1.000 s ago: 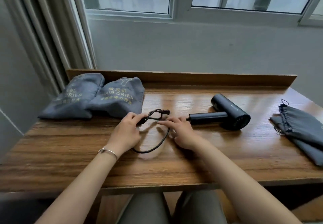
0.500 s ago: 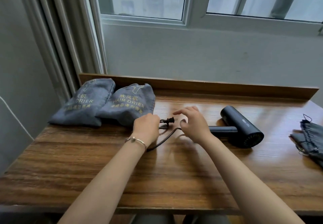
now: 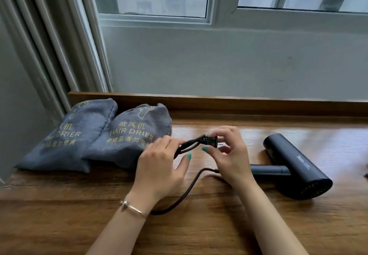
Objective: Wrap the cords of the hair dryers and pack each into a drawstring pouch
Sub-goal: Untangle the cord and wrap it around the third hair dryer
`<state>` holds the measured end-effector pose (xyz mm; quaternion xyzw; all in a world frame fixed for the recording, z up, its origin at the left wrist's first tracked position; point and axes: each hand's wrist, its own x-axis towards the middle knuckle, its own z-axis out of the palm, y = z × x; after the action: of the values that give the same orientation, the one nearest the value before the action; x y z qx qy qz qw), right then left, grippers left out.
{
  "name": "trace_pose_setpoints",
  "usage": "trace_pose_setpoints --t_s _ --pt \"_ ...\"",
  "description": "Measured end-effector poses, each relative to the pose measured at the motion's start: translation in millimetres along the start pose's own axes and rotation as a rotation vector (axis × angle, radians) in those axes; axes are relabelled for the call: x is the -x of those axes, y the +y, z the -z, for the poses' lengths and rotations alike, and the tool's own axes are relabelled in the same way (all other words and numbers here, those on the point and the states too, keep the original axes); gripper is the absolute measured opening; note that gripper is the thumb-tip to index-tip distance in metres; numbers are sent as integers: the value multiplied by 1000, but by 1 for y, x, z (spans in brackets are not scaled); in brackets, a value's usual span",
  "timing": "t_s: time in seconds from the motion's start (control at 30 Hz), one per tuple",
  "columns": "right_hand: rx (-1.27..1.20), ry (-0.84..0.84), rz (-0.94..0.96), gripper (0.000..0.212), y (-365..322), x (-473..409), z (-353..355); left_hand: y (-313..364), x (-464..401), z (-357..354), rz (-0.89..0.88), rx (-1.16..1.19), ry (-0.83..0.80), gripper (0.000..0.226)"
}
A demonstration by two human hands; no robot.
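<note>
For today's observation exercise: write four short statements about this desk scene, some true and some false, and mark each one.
1. The right hand pinches the plug. True.
2. The hair dryer stands upright. False: it lies on its side on the desk.
3. Two filled pouches lie at the left. True.
4. The left hand rests flat on the desk. False: it holds folded cord.

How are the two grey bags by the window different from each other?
The left pouch lies nearer the table's left edge, and its gold print is partly cut off by a fold. The right pouch shows its gold print more fully: "HAIR DRIER" and a dryer drawing. The right pouch sits partly behind the left hand, while the left pouch is in plain sight. Both are grey, stuffed full and touching.
</note>
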<state>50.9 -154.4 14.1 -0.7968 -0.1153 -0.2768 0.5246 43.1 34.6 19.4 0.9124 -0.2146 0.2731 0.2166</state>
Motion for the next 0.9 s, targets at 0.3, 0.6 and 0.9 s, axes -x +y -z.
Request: trace_pose_setpoints --t_s 0.3,0.6,0.9 --pt "-168 -14 4 29 -9 10 3 -5 -2 5 192 313 5 27" --pt "-327 -14 -81 32 -20 16 -3 0 -7 19 417 1025 -49 19" --pt "-338 41 -206 33 -33 20 -6 -9 -7 23 476 1134 -213 25"
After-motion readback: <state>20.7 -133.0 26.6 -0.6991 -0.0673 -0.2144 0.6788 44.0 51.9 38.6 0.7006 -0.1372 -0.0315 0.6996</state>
